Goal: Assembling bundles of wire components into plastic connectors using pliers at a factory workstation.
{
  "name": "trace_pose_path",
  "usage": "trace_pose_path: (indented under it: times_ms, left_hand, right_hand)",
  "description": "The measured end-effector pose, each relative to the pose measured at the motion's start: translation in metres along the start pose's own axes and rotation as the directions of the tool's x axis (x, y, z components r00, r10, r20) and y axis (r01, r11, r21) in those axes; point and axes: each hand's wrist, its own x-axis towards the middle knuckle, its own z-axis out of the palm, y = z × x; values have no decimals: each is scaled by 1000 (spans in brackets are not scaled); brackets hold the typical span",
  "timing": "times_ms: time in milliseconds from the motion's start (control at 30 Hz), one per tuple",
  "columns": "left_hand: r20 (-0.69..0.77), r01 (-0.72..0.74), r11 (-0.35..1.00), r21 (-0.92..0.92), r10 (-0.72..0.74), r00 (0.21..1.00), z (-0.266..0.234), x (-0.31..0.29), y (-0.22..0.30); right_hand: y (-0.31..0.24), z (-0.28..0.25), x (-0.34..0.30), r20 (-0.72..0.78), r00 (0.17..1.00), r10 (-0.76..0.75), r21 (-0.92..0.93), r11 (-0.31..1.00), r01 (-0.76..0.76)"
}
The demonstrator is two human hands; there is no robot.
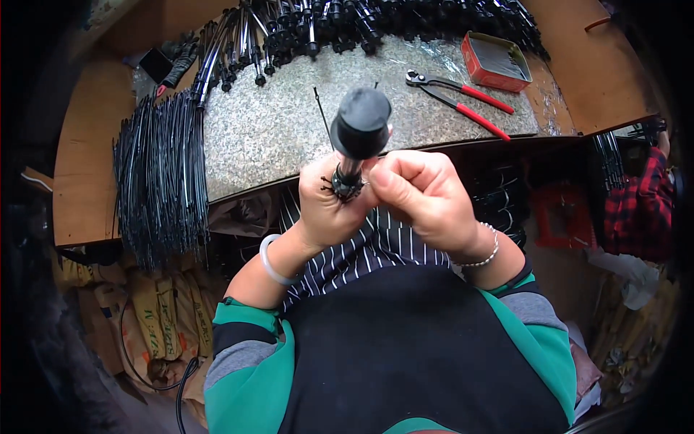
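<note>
In my left hand (325, 199) an umbrella shaft (352, 168) stands up toward the camera, its metal tube topped by a wide black round end (361, 119). My left fingers are closed round it. Just below the tube, a black ribbed collar (345, 186) with short dark rib ends shows against that hand. One thin black rib (322, 116) sticks out past the shaft, away from me. My right hand (426, 192) is closed in a pinch right beside the collar, thumb against the fingers. What it pinches is too small or hidden to make out.
A thick bundle of thin black ribs (163, 177) hangs over the table's left edge. Several umbrella shafts (311, 29) lie along the back of the speckled board (253, 137). Red-handled pincers (463, 101) and a red tin (495, 64) of thin pieces lie right. A person's checked sleeve (643, 210) shows far right.
</note>
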Motion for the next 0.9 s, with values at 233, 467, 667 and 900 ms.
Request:
trace_pose_path:
  times_ms: [233, 467, 667, 900]
  left_hand:
    - [-105, 216, 933, -290, -255, 961, -16, 7, 10]
    - [-96, 289, 918, -271, -324, 941, -23, 10, 12]
    - [-195, 336, 877, -344, -417, 888, -22, 13, 17]
    - [-208, 364, 887, -284, -428, 879, -21, 14, 2]
  right_hand:
    - [18, -129, 7, -23, 801, -598, -987, -114, -114]
    - [18, -181, 6, 55, 901, -430, -944, -318, -94]
    - [20, -184, 4, 97, 902, -420, -932, -358, -66]
    - [-5, -104, -29, 36, 993, 112, -325, 941, -94]
